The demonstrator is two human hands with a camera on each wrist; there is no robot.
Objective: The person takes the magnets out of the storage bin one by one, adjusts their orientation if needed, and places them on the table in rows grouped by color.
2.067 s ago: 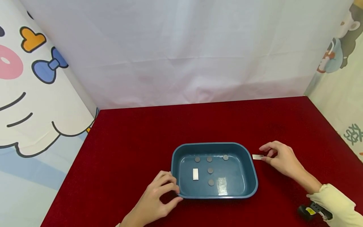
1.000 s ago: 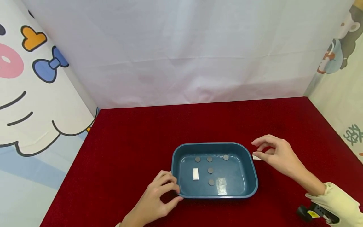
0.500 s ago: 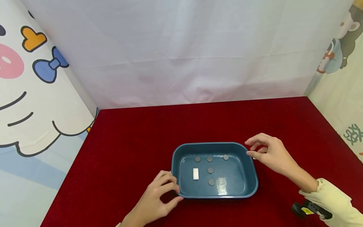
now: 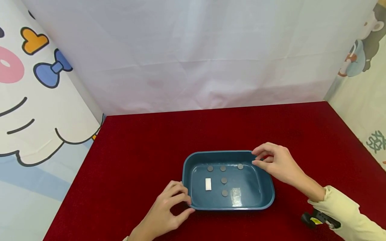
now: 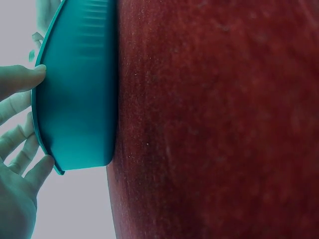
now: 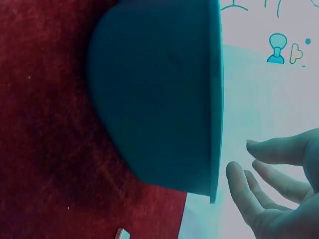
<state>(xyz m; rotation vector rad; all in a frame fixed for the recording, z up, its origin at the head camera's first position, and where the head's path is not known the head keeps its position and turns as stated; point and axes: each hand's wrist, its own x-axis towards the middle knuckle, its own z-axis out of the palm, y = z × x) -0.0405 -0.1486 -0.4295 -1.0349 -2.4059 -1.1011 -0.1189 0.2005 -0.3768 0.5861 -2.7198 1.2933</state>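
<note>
A blue rectangular plastic basin [image 4: 229, 209] stands on the red cloth. Inside lie several flat grey coin-like discs [image 4: 224, 180] and one small white rectangular piece [image 4: 208, 184]. My left hand [image 4: 164, 211] holds the basin's near left corner, thumb at the front and fingers curled at the rim, as the left wrist view [image 5: 17, 144] confirms. Over the far right corner hovers my right hand [image 4: 278, 164], thumb and fingertips apart; nothing shows between them in the right wrist view. There, another small pale piece [image 6: 122, 234] lies on the cloth outside the basin, hidden in the head view.
Red cloth [image 4: 144, 154] covers the table around the basin. A white curtain [image 4: 193, 60] hangs behind, with cartoon-printed sheets at the left [image 4: 45, 134] and right [image 4: 368, 110]. A dark device [image 4: 319, 219] is strapped at the right sleeve.
My right hand has moved left, away from the white piece beside the basin, until its fingertips are over the basin's far right corner. My left hand and the things inside the basin have stayed put.
</note>
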